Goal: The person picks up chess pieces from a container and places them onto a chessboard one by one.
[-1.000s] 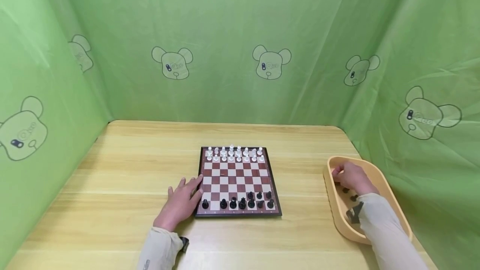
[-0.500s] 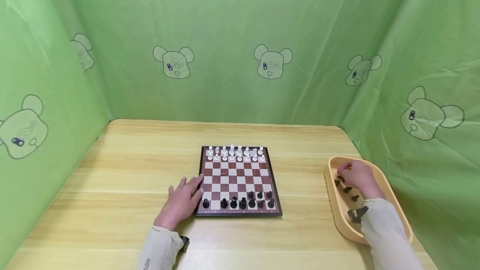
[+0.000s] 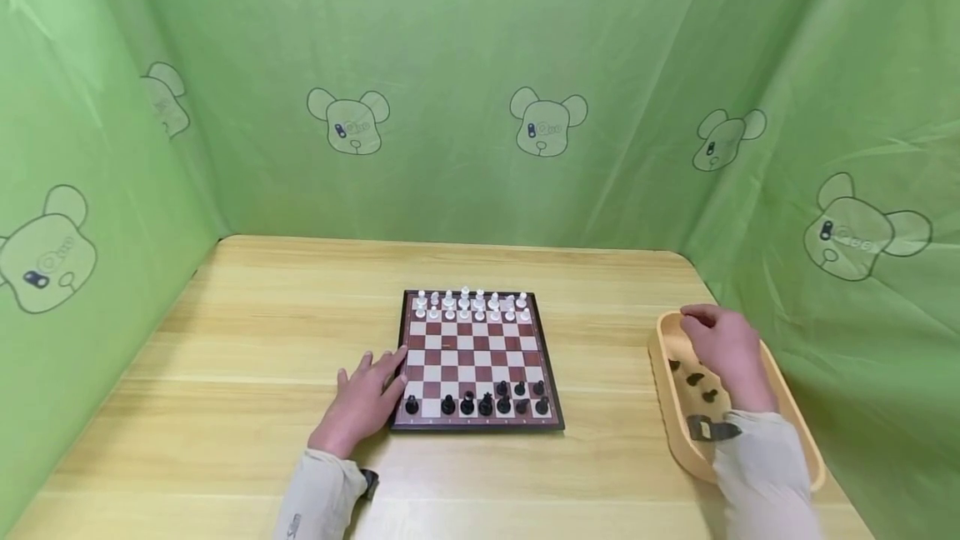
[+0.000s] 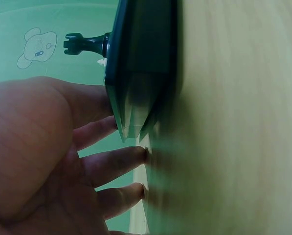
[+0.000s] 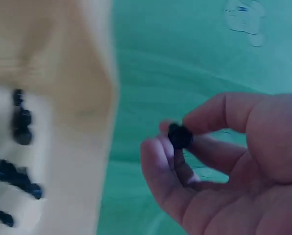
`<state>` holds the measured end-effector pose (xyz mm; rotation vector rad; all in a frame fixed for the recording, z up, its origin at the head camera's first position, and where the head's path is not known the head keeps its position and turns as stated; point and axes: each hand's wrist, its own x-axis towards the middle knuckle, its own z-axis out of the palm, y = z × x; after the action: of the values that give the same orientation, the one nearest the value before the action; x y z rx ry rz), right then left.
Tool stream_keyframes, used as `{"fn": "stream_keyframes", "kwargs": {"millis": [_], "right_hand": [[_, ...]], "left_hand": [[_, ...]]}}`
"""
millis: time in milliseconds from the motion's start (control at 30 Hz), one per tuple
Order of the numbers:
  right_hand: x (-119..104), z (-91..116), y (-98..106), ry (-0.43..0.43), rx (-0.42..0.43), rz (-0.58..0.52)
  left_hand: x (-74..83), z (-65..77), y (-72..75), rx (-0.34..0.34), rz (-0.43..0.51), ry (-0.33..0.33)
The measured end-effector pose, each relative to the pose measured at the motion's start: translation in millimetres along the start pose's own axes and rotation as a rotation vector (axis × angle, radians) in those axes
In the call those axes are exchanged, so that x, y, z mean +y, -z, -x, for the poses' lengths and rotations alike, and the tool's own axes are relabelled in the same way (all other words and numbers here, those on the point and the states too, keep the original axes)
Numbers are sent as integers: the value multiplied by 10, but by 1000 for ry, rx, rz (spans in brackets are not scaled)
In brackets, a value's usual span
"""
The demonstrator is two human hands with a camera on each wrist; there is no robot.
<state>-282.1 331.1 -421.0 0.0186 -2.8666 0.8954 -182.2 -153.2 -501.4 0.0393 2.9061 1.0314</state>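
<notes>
A chessboard (image 3: pixel 474 357) lies on the table with white pieces (image 3: pixel 464 307) set in two rows at the far side and black pieces (image 3: pixel 486 405) at the near side. My left hand (image 3: pixel 360 402) rests at the board's left edge, fingers spread. In the left wrist view, the thumb (image 4: pixel 89 105) touches the edge and the fingertips reach the tabletop. Over the tray's far end, my right hand (image 3: pixel 723 348) pinches a small black chess piece (image 5: pixel 180 136) between thumb and fingers, end-on to the right wrist camera.
A yellow-orange tray (image 3: pixel 663 407) stands at the right, with several black chess pieces (image 3: pixel 695 379) lying in it. Green curtains (image 3: pixel 450 190) close in the wooden table (image 3: pixel 300 307) at the back and both sides.
My right hand has lifted from the tray's floor with a black chess piece, exposing more of the pieces lying there. The left hand keeps its place at the board's edge.
</notes>
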Motion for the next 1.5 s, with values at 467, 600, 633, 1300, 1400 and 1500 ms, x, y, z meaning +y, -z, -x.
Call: {"fn": "stream_keyframes", "kwargs": {"millis": [467, 600, 633, 1300, 1400, 1500], "right_hand": [[-956, 389, 175, -7, 386, -384], [-1224, 515, 211, 15, 504, -519], [-1289, 551, 213, 35, 531, -539], [-2023, 786, -305, 516, 688, -1214], [-2057, 805, -376, 520, 649, -1180], [-2082, 823, -438, 530, 601, -1151]], "left_hand": [[0, -2, 2, -2, -2, -7], [6, 6, 13, -5, -1, -3], [6, 7, 14, -6, -1, -2], [-14, 17, 1, -2, 0, -1], [-20, 17, 8, 1, 0, -3], [-27, 17, 9, -1, 1, -5]]}}
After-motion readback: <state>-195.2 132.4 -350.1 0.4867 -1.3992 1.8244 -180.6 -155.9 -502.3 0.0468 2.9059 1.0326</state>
